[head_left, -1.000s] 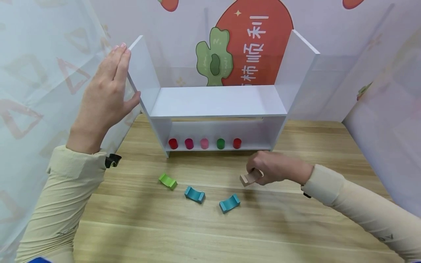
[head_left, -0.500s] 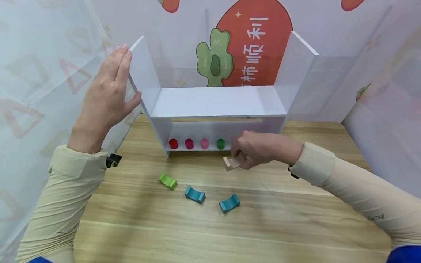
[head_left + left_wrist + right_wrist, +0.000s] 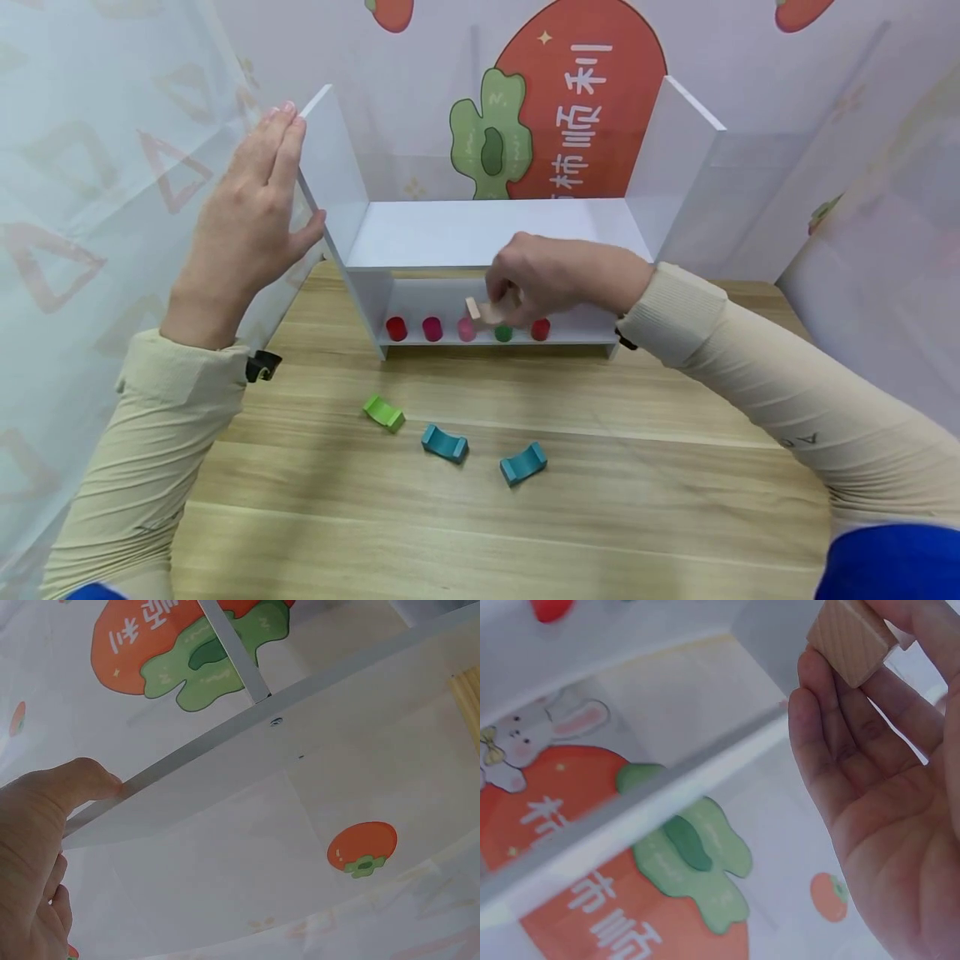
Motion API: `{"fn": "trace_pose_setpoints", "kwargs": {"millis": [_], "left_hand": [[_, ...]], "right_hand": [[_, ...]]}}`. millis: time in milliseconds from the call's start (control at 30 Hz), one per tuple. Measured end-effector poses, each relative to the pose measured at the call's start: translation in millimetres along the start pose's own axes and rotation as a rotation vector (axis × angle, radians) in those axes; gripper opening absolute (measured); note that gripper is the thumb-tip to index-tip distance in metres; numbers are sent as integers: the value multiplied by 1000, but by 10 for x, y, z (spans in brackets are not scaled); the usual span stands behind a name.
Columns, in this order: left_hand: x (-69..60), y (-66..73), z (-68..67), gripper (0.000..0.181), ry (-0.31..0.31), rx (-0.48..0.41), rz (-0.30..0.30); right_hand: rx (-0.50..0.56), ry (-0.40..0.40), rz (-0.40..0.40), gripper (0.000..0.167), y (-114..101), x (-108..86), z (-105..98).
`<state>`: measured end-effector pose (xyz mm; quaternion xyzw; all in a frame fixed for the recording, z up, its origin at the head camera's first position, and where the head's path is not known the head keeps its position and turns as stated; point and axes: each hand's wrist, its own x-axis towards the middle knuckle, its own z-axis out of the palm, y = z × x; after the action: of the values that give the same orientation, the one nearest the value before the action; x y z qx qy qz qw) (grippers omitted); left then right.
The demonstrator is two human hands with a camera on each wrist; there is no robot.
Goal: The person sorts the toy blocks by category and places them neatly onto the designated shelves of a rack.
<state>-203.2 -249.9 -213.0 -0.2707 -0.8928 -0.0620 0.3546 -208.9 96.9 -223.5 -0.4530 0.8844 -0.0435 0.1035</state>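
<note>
Wht shelf (image 3: 427, 233): R fingers (image 3: 499, 275) pinch wood block (image 3: 487, 314), long axis approx L-R; L fingers (image 3: 287, 156) straight.

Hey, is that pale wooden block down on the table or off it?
Off the table: the right hand holds the pale wooden block up in front of the white shelf.

1. Setting: a booth-like tabletop station; the wider room cannot be told.
2. Back sheet (image 3: 408, 79), printed with cartoon fruit (image 3: 626, 79) and Chinese writing (image 3: 579, 117); left sheet (image 3: 75, 108) and right sheet (image 3: 877, 250) flank it.
3. Wood-grain worktop (image 3: 360, 525), bearing a white shelf (image 3: 427, 233) and coloured blocks (image 3: 444, 445).
</note>
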Motion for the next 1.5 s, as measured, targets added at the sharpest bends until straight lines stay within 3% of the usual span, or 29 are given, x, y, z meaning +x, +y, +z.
{"fn": "trace_pose_setpoints", "kwargs": {"millis": [333,600,1000,1500], "left_hand": [[-15,13,11,93,8,11,-4],[-9,14,8,94,13,12,-10],[-9,7,2,94,7,5,-13],[-12,16,-6,94,-1,18,-20]], "right_hand": [[-34,10,-20,14,-153,408,-315],[-62,-24,18,16,-241,725,-484],[-70,39,3,15,-234,1090,-512],[-52,-26,134,18,-315,1409,-515]]}}
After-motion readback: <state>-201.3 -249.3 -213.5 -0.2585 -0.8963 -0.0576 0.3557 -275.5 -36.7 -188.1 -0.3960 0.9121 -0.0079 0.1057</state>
